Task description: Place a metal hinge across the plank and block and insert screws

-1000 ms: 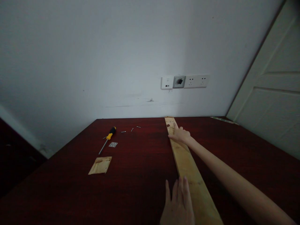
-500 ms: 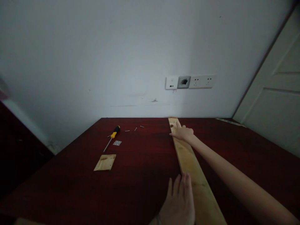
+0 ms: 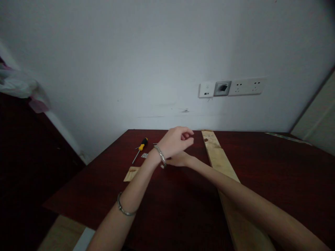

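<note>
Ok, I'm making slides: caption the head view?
Left hand and right hand overlap in view between screwdriver and wooden board.

Both hands have left the plank [image 3: 221, 162] for its 9 o'clock side: the left hand [image 3: 176, 141] is raised, the right hand [image 3: 179, 159] partly hidden behind it. A white-and-pink bundle [image 3: 17, 83] appears near 10 o'clock.

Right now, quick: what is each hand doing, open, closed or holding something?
Left hand: open, loosely curled, nothing visible in it.
Right hand: cannot be told; it is partly hidden behind the left.
</note>
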{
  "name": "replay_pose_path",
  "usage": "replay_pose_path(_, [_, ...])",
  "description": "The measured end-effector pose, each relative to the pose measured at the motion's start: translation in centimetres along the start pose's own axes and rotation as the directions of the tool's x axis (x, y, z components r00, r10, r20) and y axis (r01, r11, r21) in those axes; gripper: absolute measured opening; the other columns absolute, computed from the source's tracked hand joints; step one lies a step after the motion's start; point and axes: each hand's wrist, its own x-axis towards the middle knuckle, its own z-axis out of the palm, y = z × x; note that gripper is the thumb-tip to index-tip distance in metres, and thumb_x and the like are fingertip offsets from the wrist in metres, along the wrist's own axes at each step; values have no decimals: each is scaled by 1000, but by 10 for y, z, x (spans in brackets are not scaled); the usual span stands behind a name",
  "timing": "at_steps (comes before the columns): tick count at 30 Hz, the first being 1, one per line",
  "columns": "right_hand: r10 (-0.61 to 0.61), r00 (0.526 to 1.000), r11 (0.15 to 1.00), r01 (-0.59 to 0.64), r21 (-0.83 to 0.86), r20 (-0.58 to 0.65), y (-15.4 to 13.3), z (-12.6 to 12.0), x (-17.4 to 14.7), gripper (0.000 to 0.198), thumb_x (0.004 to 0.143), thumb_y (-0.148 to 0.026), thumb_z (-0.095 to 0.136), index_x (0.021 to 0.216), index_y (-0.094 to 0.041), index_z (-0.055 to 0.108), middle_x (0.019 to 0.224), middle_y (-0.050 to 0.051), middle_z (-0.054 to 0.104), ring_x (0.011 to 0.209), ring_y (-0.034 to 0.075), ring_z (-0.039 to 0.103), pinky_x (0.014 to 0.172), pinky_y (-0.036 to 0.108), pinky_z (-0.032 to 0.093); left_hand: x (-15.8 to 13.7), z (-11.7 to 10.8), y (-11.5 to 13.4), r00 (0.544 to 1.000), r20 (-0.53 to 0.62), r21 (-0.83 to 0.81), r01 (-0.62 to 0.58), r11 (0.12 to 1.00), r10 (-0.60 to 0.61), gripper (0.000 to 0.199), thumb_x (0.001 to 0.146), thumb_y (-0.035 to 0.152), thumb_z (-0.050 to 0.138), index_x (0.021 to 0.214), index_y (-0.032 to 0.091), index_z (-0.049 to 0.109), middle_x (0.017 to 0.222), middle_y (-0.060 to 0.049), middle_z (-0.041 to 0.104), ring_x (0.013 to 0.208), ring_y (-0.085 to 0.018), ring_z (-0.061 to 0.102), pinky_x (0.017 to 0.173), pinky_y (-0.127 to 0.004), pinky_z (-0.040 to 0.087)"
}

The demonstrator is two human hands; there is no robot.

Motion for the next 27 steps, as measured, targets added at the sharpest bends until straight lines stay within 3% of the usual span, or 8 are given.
replay_pose_path(4, [-108, 993, 992, 111, 58, -49, -17, 19, 13, 64, 75, -49, 59, 127, -15, 47, 126, 13, 53, 115, 31, 44, 93, 44, 38, 12, -27, -63, 983, 169, 196, 42, 980, -76, 27, 75, 20, 51, 94, 9, 65, 78, -4, 64, 70, -11, 56, 69, -22, 43])
replay_pose_path(7, [-144, 988, 986, 148, 82, -52, -26, 35, 19, 78, 71, -54, 61, 132, -11, 41, 126, 16, 52, 112, 32, 45, 90, 43, 40, -1, -41, -103, 946, 300, 340, 16, 940, -125, 23, 73, 19, 53, 90, 10, 65, 77, -3, 64, 68, -11, 54, 67, -20, 40])
replay_pose_path(9, [-171, 984, 981, 175, 84, -47, -32, 46, 20, 82, 68, -56, 63, 133, -11, 40, 125, 17, 52, 109, 31, 46, 88, 42, 40, -21, -45, -128, 920, 347, 449, 7, 893, -182, 28, 71, 27, 58, 93, 11, 63, 82, -4, 63, 72, -13, 54, 67, -21, 39])
replay_pose_path(11, [-197, 979, 976, 200, 85, -45, -39, 55, 20, 86, 66, -58, 63, 134, -12, 37, 125, 16, 52, 107, 31, 46, 87, 42, 40, -47, -49, -154, 869, 432, 507, -13, 862, -241, 39, 67, 35, 65, 100, 14, 59, 91, -5, 61, 80, -16, 54, 70, -22, 40])
replay_pose_path(12, [-204, 978, 974, 207, 89, -44, -42, 59, 20, 89, 66, -58, 64, 136, -12, 34, 126, 16, 51, 108, 31, 45, 88, 42, 39, -61, -50, -166, 823, 484, 537, -12, 843, -297, 46, 62, 37, 69, 101, 14, 58, 96, -6, 60, 85, -18, 54, 72, -24, 42])
replay_pose_path(16, [-177, 984, 979, 178, 99, -23, -54, 67, 22, 98, 64, -60, 64, 140, -10, 27, 129, 18, 47, 112, 31, 42, 89, 43, 38, -116, -58, -201, 758, 526, 574, 20, 819, -387, 71, 55, 48, 73, 115, 16, 50, 109, -11, 53, 98, -27, 52, 78, -33, 45])
replay_pose_path(20, [-143, 989, 983, 146, 109, -31, -63, 71, 23, 103, 61, -59, 66, 141, -10, 25, 130, 18, 46, 114, 32, 40, 91, 44, 36, -158, -62, -220, 776, 505, 535, 62, 842, -378, 91, 52, 51, 75, 128, 16, 38, 122, -14, 45, 113, -31, 44, 89, -38, 42])
replay_pose_path(27, [-82, 995, 988, 89, 124, -57, -71, 79, 23, 105, 61, -60, 65, 143, -14, 20, 130, 16, 47, 114, 32, 39, 92, 46, 33, -182, -49, -250, 853, 402, 343, 198, 918, -334, 90, 59, 53, 70, 133, 19, 32, 111, -9, 46, 103, -25, 49, 90, -36, 42])
